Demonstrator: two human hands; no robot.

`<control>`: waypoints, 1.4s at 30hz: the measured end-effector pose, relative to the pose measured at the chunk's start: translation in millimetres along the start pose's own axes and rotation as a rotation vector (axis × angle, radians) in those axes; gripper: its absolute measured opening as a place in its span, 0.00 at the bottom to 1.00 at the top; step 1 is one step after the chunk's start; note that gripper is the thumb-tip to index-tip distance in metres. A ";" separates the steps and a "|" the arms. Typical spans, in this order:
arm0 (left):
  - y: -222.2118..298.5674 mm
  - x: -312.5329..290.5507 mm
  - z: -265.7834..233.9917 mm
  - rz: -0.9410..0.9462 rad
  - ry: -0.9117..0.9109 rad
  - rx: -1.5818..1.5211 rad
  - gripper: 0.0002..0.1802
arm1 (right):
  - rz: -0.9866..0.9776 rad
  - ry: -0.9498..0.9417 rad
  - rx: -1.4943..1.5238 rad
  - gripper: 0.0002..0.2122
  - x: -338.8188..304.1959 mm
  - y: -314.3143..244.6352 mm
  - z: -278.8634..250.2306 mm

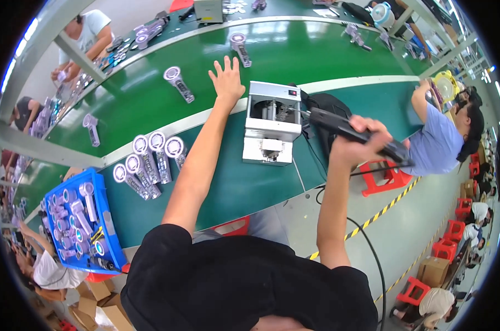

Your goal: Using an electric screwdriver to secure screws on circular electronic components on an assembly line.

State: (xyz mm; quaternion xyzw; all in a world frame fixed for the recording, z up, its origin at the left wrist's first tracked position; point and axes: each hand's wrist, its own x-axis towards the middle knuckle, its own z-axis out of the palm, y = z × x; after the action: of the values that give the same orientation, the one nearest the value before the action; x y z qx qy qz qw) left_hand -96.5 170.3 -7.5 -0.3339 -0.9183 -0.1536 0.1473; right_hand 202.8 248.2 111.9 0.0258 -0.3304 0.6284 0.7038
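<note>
My left hand (pixel 228 84) reaches forward over the green conveyor belt (pixel 294 52), fingers spread, holding nothing. Just beyond its fingertips lies a small handheld fan (pixel 240 48) with a pale purple ring head. My right hand (pixel 365 140) is wrapped round a black electric screwdriver (pixel 343 126), tilted nearly level. Its thin bit points left at the grey screw feeder (pixel 272 128) on the bench; I cannot tell whether the tip touches it or carries a screw. Left of my left forearm, several more fans (pixel 145 160) lie side by side on the bench.
A blue tray (pixel 107 220) full of purple fan parts sits at the bench's left end. Two more fans (pixel 177 85) (pixel 91 129) lie on the belt. The screwdriver's black cable (pixel 365 237) hangs at my right. A co-worker in blue (pixel 437 143) sits to the right, near a red stool (pixel 385 179).
</note>
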 end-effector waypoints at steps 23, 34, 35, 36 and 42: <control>-9.3 -59.7 -42.1 0.029 0.184 -0.132 0.28 | 0.287 -0.032 -0.522 0.29 15.7 -81.8 -98.3; -0.2 -260.5 -91.0 0.045 0.248 -0.239 0.34 | 0.129 -0.312 -0.310 0.43 -28.0 -57.2 26.5; 4.7 -275.3 -92.7 0.024 0.223 -0.261 0.33 | 0.141 -0.349 -0.299 0.43 -33.3 -52.2 41.6; 7.6 -288.6 -90.5 0.036 0.215 -0.253 0.32 | 0.138 -0.398 -0.311 0.43 -35.9 -42.1 47.3; 13.9 -332.3 -100.2 0.106 0.191 -0.329 0.27 | 0.214 -0.637 -0.409 0.40 -57.2 9.7 75.5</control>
State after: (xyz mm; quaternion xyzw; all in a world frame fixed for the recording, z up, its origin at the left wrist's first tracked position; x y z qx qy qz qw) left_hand 173.3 -46.4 -37.7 -0.3852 -0.8438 -0.3247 0.1850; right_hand 161.8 166.5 138.7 0.0440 -0.6514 0.5801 0.4870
